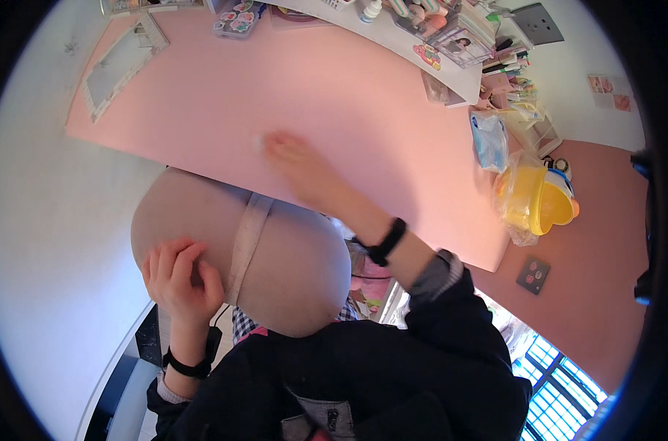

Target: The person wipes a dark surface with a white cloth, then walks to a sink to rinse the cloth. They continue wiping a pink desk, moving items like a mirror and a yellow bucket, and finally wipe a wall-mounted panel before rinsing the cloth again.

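My right hand (292,160) is over the pink desktop (218,93), blurred. Its fingertips are closed around a small white thing (257,143), too blurred to name, at or just above the surface. Resting on a rounded taupe cushion-like object (301,264) in my lap is my left hand (182,278). Its fingers are loosely bent with nothing between them. A pale strap (248,242) crosses the cushion-like object, which lies against the desk's front edge. Both wrists wear black bands.
A white-framed panel (94,93) lies at the left. A stickered case (239,19) is at the back. The white shelf (405,52) bears a dropper bottle (371,10) and clear organizers. To the right are a blue-and-white packet (489,141), a yellow container (551,201) and a grey card-like item (533,274).
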Demonstrator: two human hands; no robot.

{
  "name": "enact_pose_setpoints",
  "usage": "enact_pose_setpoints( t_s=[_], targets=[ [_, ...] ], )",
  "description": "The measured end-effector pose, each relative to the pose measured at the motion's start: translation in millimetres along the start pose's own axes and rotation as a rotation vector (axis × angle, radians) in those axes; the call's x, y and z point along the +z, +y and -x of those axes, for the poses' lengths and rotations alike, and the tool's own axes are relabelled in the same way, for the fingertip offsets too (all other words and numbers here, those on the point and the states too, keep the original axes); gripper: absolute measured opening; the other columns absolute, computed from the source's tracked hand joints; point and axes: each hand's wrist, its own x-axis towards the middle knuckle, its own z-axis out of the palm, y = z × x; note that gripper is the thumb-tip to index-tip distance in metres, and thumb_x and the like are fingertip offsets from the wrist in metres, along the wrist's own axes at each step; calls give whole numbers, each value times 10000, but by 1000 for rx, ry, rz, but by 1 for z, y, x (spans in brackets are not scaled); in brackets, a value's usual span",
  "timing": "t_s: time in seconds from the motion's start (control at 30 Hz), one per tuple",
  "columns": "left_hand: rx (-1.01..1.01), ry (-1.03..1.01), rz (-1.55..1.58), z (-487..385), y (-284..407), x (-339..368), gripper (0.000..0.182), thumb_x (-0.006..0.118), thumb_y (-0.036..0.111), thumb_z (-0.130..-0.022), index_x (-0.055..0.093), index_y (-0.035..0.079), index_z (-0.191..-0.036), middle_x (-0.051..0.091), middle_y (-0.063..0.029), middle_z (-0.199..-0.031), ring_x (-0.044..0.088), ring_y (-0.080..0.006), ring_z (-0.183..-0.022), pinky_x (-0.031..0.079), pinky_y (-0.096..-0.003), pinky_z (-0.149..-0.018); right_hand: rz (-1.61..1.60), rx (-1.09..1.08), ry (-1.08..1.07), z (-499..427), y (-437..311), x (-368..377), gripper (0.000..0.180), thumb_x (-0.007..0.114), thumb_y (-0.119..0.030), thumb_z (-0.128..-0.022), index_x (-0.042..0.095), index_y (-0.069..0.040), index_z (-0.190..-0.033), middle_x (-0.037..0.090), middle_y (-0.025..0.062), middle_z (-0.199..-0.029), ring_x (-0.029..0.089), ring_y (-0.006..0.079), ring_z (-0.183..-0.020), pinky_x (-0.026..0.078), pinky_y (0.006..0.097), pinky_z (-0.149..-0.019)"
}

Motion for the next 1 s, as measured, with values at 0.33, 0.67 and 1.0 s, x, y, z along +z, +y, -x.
enact_pose_setpoints(
  t_s=[0.33,0.67,1.0],
  targets=[
    [-7,-21,12,2,-5,2,202,517,40,-557,608,70,-735,585,-48,-776,550,-219,-708,394,-323,-696,-121,-10,205,-43,17,-26,437,348,-79,-886,354,14,-1314,284,196,-1404,271,268,-1310,157,378,-1099],
    [15,-14,8,2,-4,3,211,511,38,-546,611,72,-728,588,-51,-781,550,-222,-713,398,-318,-708,268,273,293,-15,58,-113,534,407,-41,-798,345,3,-1327,320,199,-1386,260,315,-1311,148,415,-1094],
    [-7,-6,22,1,-2,4,204,507,33,-547,616,54,-718,594,-65,-761,549,-233,-703,400,-317,-701,541,279,182,84,69,-84,493,358,-170,-891,301,48,-1329,285,211,-1399,232,304,-1323,155,420,-1090]
  ],
)
